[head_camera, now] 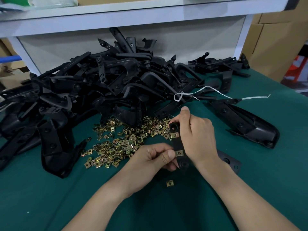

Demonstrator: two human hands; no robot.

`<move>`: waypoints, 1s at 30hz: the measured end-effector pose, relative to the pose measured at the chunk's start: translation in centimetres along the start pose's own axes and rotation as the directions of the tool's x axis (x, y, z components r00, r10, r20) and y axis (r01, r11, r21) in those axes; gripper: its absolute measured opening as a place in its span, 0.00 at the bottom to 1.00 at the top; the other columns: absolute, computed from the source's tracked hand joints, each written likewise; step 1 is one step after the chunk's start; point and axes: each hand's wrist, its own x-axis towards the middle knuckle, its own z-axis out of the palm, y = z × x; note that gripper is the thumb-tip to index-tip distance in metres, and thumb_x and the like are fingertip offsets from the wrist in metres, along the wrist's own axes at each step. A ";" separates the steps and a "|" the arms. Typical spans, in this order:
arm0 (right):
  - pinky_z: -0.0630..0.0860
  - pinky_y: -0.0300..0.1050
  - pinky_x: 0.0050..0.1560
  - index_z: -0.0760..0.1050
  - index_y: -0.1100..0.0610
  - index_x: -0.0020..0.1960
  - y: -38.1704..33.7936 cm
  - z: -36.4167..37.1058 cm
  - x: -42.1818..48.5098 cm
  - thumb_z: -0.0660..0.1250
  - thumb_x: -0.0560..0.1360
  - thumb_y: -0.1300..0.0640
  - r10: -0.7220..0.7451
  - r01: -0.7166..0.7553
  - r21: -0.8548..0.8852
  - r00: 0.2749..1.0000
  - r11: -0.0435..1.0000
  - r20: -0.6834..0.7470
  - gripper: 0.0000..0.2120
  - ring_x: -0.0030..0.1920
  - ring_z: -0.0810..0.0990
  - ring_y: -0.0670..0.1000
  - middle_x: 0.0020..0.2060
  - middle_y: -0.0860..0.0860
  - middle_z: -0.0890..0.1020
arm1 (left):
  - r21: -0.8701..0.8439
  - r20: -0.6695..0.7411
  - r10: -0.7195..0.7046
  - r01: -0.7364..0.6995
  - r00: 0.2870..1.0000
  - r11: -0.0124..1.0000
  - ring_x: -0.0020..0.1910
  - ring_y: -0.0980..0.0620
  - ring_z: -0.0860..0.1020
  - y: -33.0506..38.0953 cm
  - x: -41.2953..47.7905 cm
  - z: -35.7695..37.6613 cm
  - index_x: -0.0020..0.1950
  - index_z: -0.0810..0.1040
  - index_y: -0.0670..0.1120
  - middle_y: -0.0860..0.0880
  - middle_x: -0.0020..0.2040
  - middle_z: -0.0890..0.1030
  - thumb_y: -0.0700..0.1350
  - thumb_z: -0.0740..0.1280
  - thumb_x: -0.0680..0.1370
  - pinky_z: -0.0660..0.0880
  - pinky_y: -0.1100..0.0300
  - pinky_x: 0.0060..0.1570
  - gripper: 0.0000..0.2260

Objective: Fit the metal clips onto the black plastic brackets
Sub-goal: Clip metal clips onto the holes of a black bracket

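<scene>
Both hands are at work near the middle of the green mat [50,197]. The right hand [198,135] is wrapped round the upper part of one black plastic bracket [177,144], thumb up, holding the strip roughly upright and clear of the mat. The left hand [155,157] pinches the lower clip [179,153] between thumb and forefinger, right at the strip's left edge. A second one, the upper clip [174,135], already sits on the same strip, so two show on this bracket.

One loose clip [170,183] lies alone on the mat just near of the hands. Left of the hands and beyond them the pile of clips [123,142] spreads out, brass-coloured and far too many to count. Its far side runs in under the heap of brackets [108,80], a tangle also beyond counting, which fills the far left and centre of the table.

One long bracket [246,124] lies apart to the right, close to the table's right edge. A flat black piece [230,161] pokes out from behind the right wrist; I cannot tell whether it belongs to the held bracket. One white string [216,92] trails across the right fringe of the heap.

Open green shows near the hands and on either side of the forearms. Far off, a white shelf [116,14] overhangs the heap, and cardboard boxes [273,47] stand past the right edge.
</scene>
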 end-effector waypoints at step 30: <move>0.73 0.49 0.48 0.85 0.51 0.39 -0.1 -0.1 0.3 0.46 0.81 0.45 0.047 -0.047 0.013 0.999 0.999 0.017 0.31 0.40 0.83 0.51 0.35 0.48 0.86 | 0.051 -0.004 0.026 -0.025 1.000 0.998 0.39 0.59 0.80 0.0 0.1 0.2 0.44 0.82 0.48 0.55 0.36 0.83 0.48 0.64 0.79 0.75 0.69 0.43 0.09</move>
